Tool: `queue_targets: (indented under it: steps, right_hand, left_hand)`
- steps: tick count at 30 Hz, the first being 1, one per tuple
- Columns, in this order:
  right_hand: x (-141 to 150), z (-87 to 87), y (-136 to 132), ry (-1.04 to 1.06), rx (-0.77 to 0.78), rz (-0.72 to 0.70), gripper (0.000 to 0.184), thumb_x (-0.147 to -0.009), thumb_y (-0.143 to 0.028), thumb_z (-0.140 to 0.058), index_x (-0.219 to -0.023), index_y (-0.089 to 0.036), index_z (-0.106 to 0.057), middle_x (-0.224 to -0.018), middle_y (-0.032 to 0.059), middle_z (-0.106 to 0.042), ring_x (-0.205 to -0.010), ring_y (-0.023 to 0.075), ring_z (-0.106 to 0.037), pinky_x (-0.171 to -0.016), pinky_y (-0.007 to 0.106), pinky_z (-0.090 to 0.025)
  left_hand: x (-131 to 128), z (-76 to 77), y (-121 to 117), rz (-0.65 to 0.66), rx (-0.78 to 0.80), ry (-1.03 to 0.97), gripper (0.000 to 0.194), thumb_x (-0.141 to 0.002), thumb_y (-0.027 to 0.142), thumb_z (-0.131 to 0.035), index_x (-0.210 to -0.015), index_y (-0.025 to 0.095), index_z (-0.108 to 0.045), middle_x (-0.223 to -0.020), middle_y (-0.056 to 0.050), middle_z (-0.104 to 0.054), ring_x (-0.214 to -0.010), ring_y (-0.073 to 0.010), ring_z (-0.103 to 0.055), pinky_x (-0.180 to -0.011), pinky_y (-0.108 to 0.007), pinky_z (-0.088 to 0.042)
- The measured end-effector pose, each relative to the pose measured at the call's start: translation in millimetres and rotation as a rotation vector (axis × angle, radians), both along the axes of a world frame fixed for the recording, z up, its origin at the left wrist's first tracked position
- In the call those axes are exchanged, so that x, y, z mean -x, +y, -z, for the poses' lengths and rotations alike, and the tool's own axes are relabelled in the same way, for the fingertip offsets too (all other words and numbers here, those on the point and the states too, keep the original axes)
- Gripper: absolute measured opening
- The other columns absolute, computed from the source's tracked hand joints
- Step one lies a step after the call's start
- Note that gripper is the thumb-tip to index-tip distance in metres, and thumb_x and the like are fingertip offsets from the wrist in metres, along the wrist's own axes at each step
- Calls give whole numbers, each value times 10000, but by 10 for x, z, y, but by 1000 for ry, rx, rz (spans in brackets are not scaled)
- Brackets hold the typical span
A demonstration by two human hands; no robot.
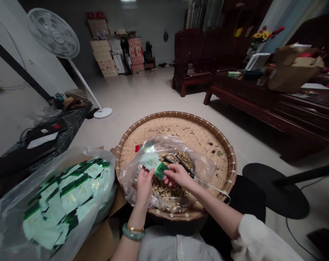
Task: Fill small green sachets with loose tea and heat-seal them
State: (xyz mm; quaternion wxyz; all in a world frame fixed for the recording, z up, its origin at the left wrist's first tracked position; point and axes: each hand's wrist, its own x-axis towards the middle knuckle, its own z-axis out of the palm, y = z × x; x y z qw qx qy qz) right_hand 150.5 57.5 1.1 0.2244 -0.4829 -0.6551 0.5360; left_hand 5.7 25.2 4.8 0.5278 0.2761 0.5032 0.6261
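Observation:
A small pale-green and dark-green packet (150, 161) is stretched between my hands above a round woven bamboo tray (205, 130). My left hand (146, 184) pinches its lower left part. The fingers of my right hand (178, 175) close on its dark green end. Below them a clear plastic bag (131, 177) lies opened out on the tray, with dried yellow-brown bits (169, 190) in it. Just behind my right hand, a black two-armed tool (182, 165) with a white cord rests on the bits, partly hidden.
At the left, a large clear bag (9, 214) full of similar green packets (74, 194) stands in a cardboard box (97, 241). A white fan (103, 113) stands beyond it. Dark wooden furniture (235, 92) is at the right, near a black round base (273, 192).

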Motion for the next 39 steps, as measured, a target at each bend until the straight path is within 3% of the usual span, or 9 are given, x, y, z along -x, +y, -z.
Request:
queue_targets:
  steps: [2, 5, 8, 11, 16, 23, 29, 34, 39]
  right_hand:
    - [-45, 18, -142, 100, -50, -8, 182, -882, -298, -470, -846, -147, -566, -708, 44, -672, -582, 148, -641, -489, 250, -525]
    - [-109, -65, -259, 52, -460, 133, 297, -844, -269, -550, -1123, -170, -570, -1040, 115, -640, -844, 196, -640, -711, 339, -556]
    - [-154, -231, -243, -52, -819, 157, 485, -862, -215, -539, -1337, -197, -447, -1267, 157, -506, -1149, 248, -509, -934, 417, -478]
    - [-171, -328, -163, -131, -1003, 104, 400, -891, -201, -513, -1290, -228, -522, -1257, 142, -508, -1152, 245, -487, -943, 424, -468]
    - [-176, -286, -107, -123, -1173, 113, 286, -890, -195, -538, -1156, -251, -626, -1145, 109, -584, -1071, 223, -522, -886, 407, -497]
    - [-176, -247, -117, -36, -1306, 139, 255, -875, -164, -562, -1110, -227, -637, -1067, 102, -653, -976, 195, -584, -812, 354, -525]
    - [-151, -246, -106, 0, -1316, 146, 215, -874, -161, -558, -1071, -186, -641, -1058, 107, -681, -957, 194, -604, -806, 349, -529]
    - [-160, -236, -161, -84, -1223, 179, 134, -874, -230, -549, -866, -222, -682, -1014, 90, -659, -964, 213, -564, -814, 381, -506]
    - [-185, -252, -164, -44, -1060, 130, 115, -863, -228, -538, -833, -210, -647, -839, 78, -644, -841, 212, -535, -753, 378, -479]
  left_hand:
    - [-22, -6, -20, 70, 36, 69, 416, -652, 401, -716, -958, 133, -630, -854, -69, -713, -825, -213, -664, -764, -324, -509]
    - [-12, -44, -64, 172, 70, 297, 319, -632, 403, -709, -761, 118, -649, -643, -17, -655, -620, -162, -594, -618, -268, -467]
    - [-11, -98, -118, 258, 39, 444, 253, -653, 377, -680, -684, 128, -642, -592, 8, -603, -583, -139, -528, -571, -241, -417]
    - [-27, -135, -164, 319, -8, 549, 234, -698, 367, -626, -642, 139, -619, -601, 12, -578, -600, -138, -508, -587, -242, -410]
    - [-24, -122, -189, 344, -4, 604, 247, -698, 375, -619, -602, 149, -587, -586, 12, -551, -616, -145, -502, -591, -240, -414]
    - [-18, -145, -188, 401, 7, 503, 182, -702, 322, -606, -657, 146, -594, -577, 26, -517, -603, -136, -494, -592, -237, -412]
    - [-8, -168, -203, 421, 39, 414, 205, -691, 340, -634, -698, 137, -612, -573, 32, -525, -574, -125, -494, -570, -230, -415]
    - [-15, -197, -207, 416, 34, 400, 240, -695, 312, -628, -843, 129, -677, -637, 11, -622, -604, -143, -557, -594, -238, -444]
    - [107, -160, -118, 323, -69, 576, 308, -727, 255, -604, -1011, 170, -688, -979, -65, -719, -920, -224, -650, -860, -339, -481]
